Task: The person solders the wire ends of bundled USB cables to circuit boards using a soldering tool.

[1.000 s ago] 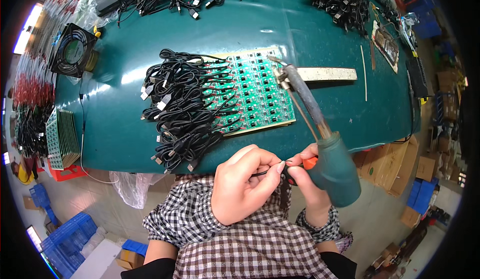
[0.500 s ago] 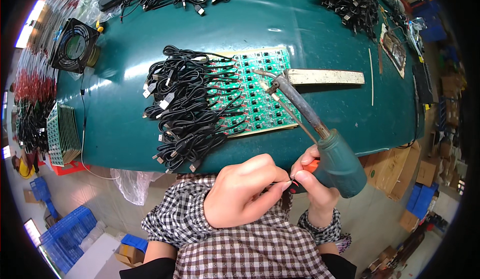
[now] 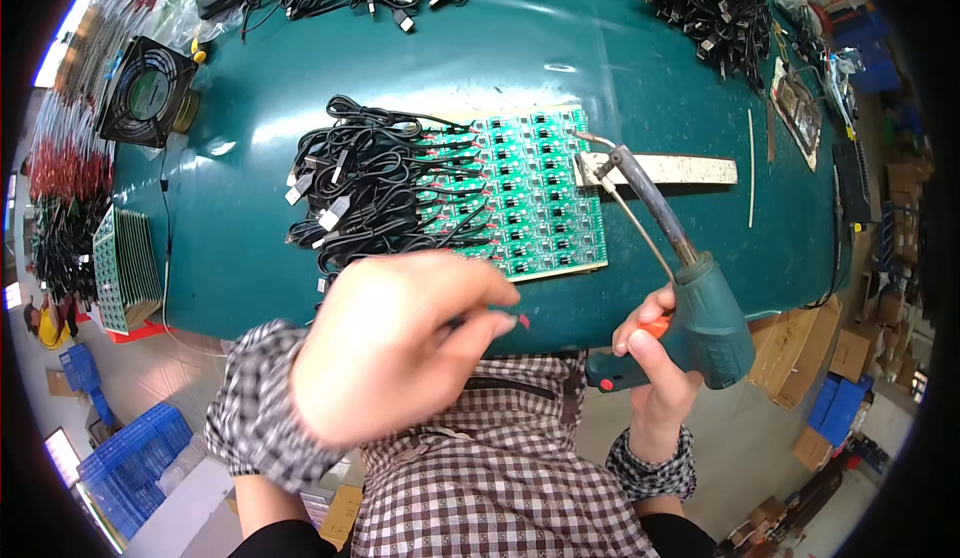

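Across from us lies the green surface (image 3: 230, 248), bearing a bundle of black USB cables (image 3: 370, 183) beside a panel of green circuit boards (image 3: 545, 193), their leads reaching its left side. Our right hand (image 3: 662, 376) holds a green soldering gun (image 3: 712, 323) in its curled fingers. Our left hand (image 3: 390, 343) is blurred, thumb and forefinger narrow; we cannot tell whether they grip the small red tip (image 3: 523, 322) beside them.

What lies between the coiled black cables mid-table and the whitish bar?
In the head view, green circuit boards lie between the cables and the bar.
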`<state>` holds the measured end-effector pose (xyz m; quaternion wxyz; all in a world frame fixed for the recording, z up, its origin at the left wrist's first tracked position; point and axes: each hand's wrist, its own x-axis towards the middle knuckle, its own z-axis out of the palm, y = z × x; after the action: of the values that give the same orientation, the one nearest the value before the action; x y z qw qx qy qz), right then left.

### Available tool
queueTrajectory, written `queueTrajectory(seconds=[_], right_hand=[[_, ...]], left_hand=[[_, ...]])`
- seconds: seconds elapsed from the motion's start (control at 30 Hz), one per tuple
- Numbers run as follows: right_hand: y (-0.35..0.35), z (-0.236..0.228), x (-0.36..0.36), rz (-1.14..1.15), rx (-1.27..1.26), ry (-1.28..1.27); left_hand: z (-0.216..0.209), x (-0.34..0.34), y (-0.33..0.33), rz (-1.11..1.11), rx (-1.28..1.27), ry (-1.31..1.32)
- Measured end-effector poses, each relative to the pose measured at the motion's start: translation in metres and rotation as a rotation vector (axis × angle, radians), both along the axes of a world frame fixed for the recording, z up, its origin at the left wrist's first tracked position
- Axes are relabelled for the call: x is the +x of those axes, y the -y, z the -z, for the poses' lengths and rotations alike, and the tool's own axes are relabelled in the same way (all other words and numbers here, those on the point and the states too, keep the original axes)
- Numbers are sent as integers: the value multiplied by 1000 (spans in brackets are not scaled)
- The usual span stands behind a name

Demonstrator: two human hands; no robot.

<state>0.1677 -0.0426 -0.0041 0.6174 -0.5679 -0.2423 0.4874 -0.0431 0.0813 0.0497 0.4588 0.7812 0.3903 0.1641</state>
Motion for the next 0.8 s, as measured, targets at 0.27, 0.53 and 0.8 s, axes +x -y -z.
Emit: queueTrajectory(seconds=[0.27,0.53,0.8], right_hand=[[27,5,25,9,28,-2],[42,0,32,0,-88,81],[46,-2,34,-14,-76,73]], left_hand=[[51,35,-14,-32,-1,-123],[62,41,-8,-74,124,-186],[64,48,12,-187,47,-23]])
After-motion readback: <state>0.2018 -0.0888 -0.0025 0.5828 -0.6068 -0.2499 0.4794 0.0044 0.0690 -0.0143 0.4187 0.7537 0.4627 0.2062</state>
